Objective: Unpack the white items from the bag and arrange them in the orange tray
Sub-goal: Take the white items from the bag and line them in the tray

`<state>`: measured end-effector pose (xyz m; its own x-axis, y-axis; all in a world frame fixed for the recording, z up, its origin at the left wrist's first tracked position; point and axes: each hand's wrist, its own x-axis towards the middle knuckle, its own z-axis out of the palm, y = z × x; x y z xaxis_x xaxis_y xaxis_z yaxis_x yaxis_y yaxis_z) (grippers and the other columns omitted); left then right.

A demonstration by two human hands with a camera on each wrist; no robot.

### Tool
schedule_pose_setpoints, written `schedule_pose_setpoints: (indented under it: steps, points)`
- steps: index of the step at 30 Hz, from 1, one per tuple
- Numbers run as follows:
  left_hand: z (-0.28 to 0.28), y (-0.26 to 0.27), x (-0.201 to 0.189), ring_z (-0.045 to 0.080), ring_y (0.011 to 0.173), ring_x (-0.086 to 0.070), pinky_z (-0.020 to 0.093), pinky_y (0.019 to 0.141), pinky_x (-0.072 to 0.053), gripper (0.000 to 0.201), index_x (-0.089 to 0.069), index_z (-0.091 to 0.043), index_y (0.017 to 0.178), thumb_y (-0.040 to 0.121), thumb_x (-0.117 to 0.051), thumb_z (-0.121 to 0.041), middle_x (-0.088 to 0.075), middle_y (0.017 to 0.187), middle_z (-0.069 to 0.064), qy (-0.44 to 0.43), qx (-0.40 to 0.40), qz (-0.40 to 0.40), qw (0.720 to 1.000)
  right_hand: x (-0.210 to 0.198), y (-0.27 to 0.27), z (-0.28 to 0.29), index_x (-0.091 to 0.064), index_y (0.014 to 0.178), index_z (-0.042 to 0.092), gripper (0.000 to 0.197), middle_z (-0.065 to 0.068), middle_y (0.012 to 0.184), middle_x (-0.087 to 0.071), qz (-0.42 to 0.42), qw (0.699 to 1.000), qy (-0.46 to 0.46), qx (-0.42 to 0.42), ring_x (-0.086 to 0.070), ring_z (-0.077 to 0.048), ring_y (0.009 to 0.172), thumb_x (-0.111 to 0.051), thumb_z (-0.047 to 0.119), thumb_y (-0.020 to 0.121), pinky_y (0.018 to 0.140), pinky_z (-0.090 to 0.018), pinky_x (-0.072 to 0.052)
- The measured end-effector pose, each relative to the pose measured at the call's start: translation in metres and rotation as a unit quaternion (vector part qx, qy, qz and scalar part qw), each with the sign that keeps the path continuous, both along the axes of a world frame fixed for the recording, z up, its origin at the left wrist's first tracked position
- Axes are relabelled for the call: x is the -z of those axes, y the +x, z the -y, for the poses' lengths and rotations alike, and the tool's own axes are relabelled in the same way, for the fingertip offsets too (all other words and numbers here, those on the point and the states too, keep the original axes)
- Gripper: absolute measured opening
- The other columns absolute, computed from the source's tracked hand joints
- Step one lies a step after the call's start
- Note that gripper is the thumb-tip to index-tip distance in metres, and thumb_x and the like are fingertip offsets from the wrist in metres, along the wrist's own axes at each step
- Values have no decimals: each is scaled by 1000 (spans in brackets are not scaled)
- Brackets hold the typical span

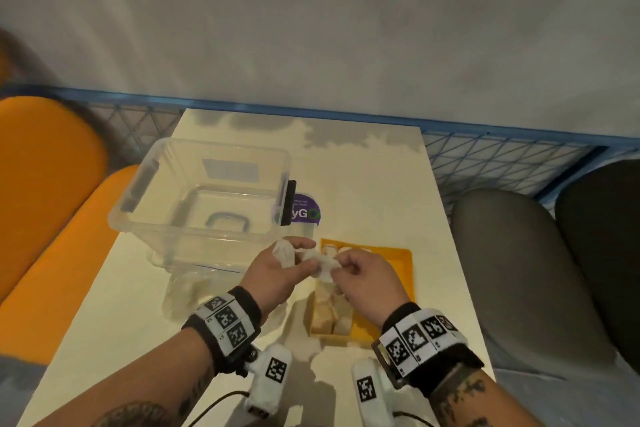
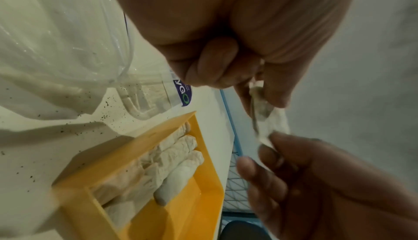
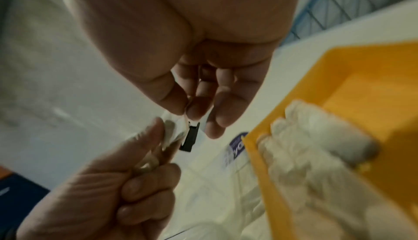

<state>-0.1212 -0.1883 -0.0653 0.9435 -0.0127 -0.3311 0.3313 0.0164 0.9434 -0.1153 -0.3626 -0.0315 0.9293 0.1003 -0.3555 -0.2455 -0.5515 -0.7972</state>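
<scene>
1. The white item (image 1: 320, 262), a crumpled soft piece, hangs between the 2 hands above the orange tray (image 1: 398, 274).
2. The left hand (image 1: 277, 274) pinches 1 end, the right hand (image 1: 367, 274) the other; each grip is closed on it.
3. It looks light, limp and easily torn: hold it by the ends.
4. Below the grip lies the pale desk (image 1: 381, 184); left of it stands a clear box (image 1: 204, 191).

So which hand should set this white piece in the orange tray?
Probably the right hand: it already pinches the white item directly over the orange tray. The left hand holds the other end, nearer the clear bin.
</scene>
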Motion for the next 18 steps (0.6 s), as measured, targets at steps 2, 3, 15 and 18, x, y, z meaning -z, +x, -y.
schedule_pose_setpoints:
  steps: [2,3,15,18]
  points:
    - [5,4,3,0,42,-44,17,43,-34,17,-71,-21,99,84,-77,-13,-62,66,-7,42,36,-1,998,-6,0,11,-71,84,28,13,9,78,-69,47,998,-42,-21,-63,-6,74,-61,20,86,65,-21,-48]
    - [7,5,4,-1,46,-49,19,48,-38,14,-72,-23,95,84,-78,-16,-63,65,-10,68,57,3,996,-8,1,15,-72,88,27,13,9,84,-68,72,996,-52,-21,-61,-6,78,-61,21,88,69,-21,-48]
    - [25,18,19,15,79,-67,40,81,-54,14,-68,-29,84,85,-72,-42,-73,80,-1,230,187,26,955,-17,15,35,-71,104,27,14,9,100,-67,109,986,-116,-45,-61,-7,90,-63,25,93,84,-22,-49]
    - [16,17,28,8,81,-71,36,87,-56,12,-69,-34,93,85,-71,-44,-76,81,-6,228,171,3,959,-7,23,46,-69,100,25,11,8,99,-68,92,982,-152,-62,-60,-9,87,-59,24,95,80,-22,-49]
